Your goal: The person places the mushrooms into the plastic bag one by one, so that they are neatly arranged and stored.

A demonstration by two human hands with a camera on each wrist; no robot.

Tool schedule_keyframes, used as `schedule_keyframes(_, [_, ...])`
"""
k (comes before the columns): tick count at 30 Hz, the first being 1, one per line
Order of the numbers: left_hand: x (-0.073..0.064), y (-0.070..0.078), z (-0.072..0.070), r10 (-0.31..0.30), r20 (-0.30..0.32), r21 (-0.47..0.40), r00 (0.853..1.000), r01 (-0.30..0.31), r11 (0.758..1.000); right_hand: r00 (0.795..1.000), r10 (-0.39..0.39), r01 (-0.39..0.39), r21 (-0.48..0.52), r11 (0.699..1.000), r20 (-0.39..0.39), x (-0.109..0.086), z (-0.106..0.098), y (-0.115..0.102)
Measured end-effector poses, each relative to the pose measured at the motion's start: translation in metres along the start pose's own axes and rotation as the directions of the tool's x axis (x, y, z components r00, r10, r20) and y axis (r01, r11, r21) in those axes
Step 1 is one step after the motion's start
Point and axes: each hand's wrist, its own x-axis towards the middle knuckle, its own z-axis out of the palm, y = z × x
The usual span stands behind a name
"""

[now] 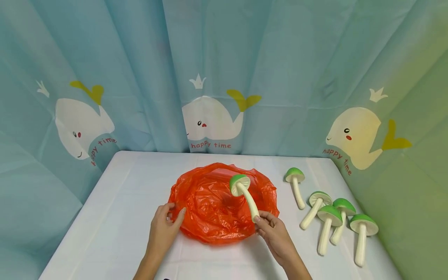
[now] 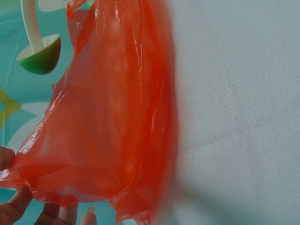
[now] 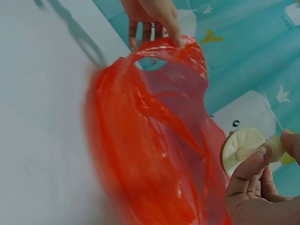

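Note:
A red plastic bag stands on the white table with its mouth spread upward. At its left edge my left hand pinches the rim between thumb and fingers, as the right wrist view also shows. My right hand grips the lower end of the stem of a toy mushroom with a green cap and white stem. The mushroom is tilted, cap up and leftward, and overlaps the bag's opening in the head view. In the right wrist view the pale underside of the mushroom cap faces the camera.
Several more green-capped mushrooms lie on the right of the table, one mushroom farther back and another mushroom near the right edge. A blue curtain with whale prints hangs behind the table.

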Motion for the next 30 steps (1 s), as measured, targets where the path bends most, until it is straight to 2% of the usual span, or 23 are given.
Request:
schedule_keyframes(5, [0.0, 0.001, 0.0, -0.001, 0.001, -0.002, 1.0, 0.001, 1.0, 0.999, 0.002, -0.002, -0.011, 1.0, 0.046, 0.005, 0.006, 0.005])
schedule_keyframes(10, [0.0, 0.003, 0.001, -0.006, 0.016, 0.006, 1.0, 0.005, 1.0, 0.998, -0.005, 0.009, -0.056, 0.998, 0.057, 0.013, 0.011, 0.006])
schedule_keyframes(16, [-0.001, 0.003, 0.001, 0.001, 0.016, 0.003, 1.0, -0.001, 1.0, 0.996, 0.03, -0.022, -0.088, 0.996, 0.087, 0.023, 0.021, 0.012])
schedule_keyframes(24, [-0.001, 0.003, 0.003, 0.017, -0.005, -0.018, 1.0, -0.017, 1.0, 0.978, 0.073, -0.073, -0.004, 0.997, 0.195, 0.038, 0.048, 0.026])
schedule_keyframes(30, [-0.003, 0.003, 0.003, 0.045, -0.016, -0.031, 0.999, -0.045, 0.998, 0.972, 0.08, -0.106, 0.109, 0.988, 0.222, 0.05, 0.074, 0.035])
